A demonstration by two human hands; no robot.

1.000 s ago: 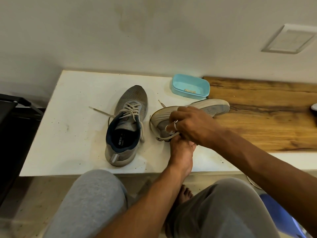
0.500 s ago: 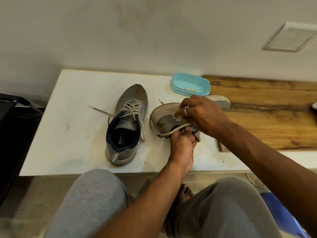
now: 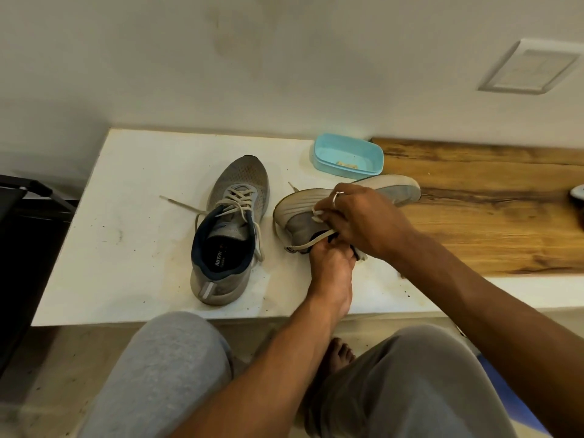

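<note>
Head view: tipped shoe (image 3: pixel 295 216) lies on its side on the counter (image 3: pixel 126 216), long axis heel-left to toe-far-right, right hand (image 3: pixel 363 222) on top pinching its lace (image 3: pixel 311 243), left hand (image 3: pixel 330 267) just below, fingers curled on the shoe's opening.

Grey trainer (image 3: pixel 227 235) w/ navy lining stands upright on white table (image 3: pixel 126 222), toe twd the wall (image 3: pixel 252 58), laces loose, one end trailing out left. Open light-blue plastic tub (image 3: pixel 347 153) sits at the back by the wall w/ a few pale crumbs (image 3: pixel 347 165) inside. Wood-grain top (image 3: pixel 489 222) runs off to the right; small white obj (image 3: pixel 577 196) at frame edge, cut off. Pale wall plate (image 3: pixel 531 69) upper right. Black frame (image 3: pixel 28 216) at left; speckled floor (image 3: pixel 63 374) below.
</note>
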